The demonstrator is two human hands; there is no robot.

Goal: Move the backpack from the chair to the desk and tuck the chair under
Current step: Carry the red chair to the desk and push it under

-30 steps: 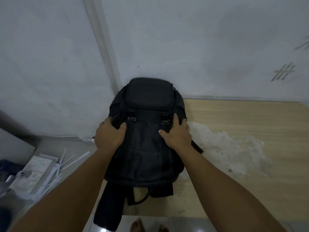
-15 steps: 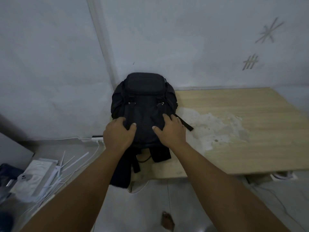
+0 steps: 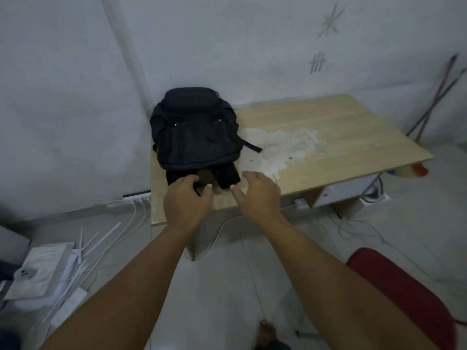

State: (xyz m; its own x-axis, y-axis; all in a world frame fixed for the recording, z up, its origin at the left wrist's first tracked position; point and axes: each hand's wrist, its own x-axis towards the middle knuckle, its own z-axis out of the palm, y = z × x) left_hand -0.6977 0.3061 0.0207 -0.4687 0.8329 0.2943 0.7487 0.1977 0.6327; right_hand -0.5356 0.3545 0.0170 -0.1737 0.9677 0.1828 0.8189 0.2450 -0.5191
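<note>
The black backpack point(image 3: 195, 130) lies flat on the left end of the light wooden desk point(image 3: 338, 137), against the wall, with its straps pointing toward me. My left hand point(image 3: 185, 200) hovers at the strap ends near the desk's front edge, fingers spread and holding nothing. My right hand point(image 3: 257, 193) is beside it, also with fingers apart, just off the backpack's lower right strap. A red chair point(image 3: 401, 294) shows at the lower right, out on the floor away from the desk.
White worn patch on the desk top point(image 3: 283, 145) right of the backpack. Power strip point(image 3: 136, 197) and white cables on the floor left of the desk. Papers and boxes point(image 3: 43, 271) at lower left. Sticks point(image 3: 439, 94) lean at the right wall.
Both hands have come off the backpack and drawn back toward the desk's front edge. The view has pulled back, bringing the whole desk and the red chair into sight.
</note>
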